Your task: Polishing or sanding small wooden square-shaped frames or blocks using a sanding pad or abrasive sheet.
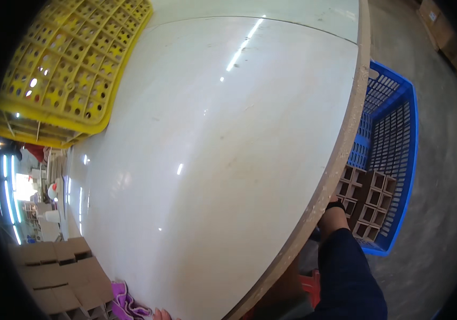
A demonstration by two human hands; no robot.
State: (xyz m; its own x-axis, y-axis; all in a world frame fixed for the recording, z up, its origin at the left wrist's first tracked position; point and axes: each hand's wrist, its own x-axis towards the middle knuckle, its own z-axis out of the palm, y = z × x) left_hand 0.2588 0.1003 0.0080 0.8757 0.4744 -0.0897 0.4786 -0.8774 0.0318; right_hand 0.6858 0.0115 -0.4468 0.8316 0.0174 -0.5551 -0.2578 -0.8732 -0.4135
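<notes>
My right arm, in a dark blue sleeve, reaches down past the table's edge to a blue slatted plastic basket point(407, 160). The right hand point(335, 209), with a black band at the wrist, is mostly hidden by the table edge, so its fingers do not show. Beside it in the basket stand several small brown open-ended cardboard boxes point(370, 213). At the bottom of the view only the fingertips of my left hand point(162, 314) show, resting on the white tabletop point(212, 160) next to a crumpled purple cloth point(127, 304). Nothing is visible in them.
An upturned yellow plastic crate point(68, 69) sits on the table's far left. A stack of brown cardboard boxes point(63, 272) stands at the lower left. Below the table edge shows something red point(311, 285). Large cartons point(442, 26) stand on the grey floor at far right.
</notes>
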